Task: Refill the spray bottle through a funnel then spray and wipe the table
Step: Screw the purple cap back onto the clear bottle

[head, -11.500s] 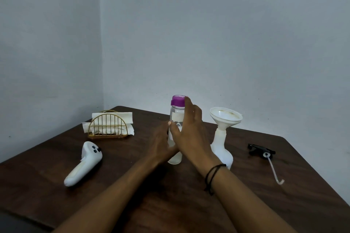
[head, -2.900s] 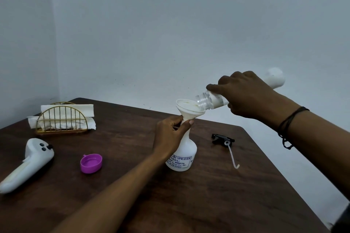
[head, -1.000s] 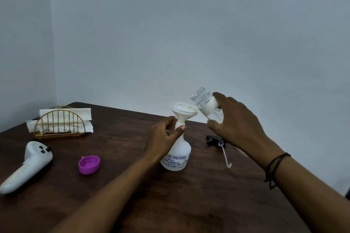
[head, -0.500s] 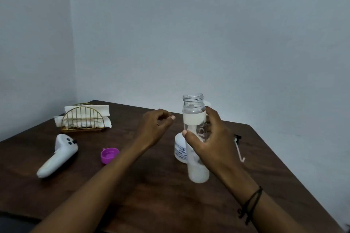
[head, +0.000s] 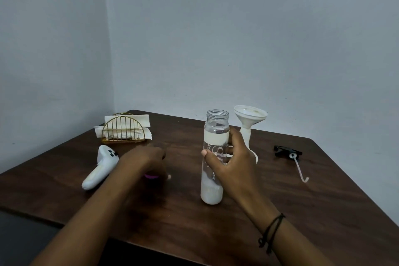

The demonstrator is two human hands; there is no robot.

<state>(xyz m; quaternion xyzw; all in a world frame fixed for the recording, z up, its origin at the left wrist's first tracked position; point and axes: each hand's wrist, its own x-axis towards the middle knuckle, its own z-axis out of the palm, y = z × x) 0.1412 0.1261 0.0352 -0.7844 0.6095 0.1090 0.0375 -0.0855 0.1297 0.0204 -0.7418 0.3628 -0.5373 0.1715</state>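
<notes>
Gripping the upright clear bottle (head: 213,157), the right hand (head: 230,164) wraps its middle.

Right hand (head: 232,167) holds upright bottle (head: 213,157); left hand (head: 143,157) covers purple cap (head: 151,176).

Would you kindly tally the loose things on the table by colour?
White: 3, the funnel, spray bottle under it, and controller
Clear: 1, the water bottle
Purple: 1, the cap
Black: 1, the sprayer head
Gold: 1, the napkin holder
Total: 7
</notes>
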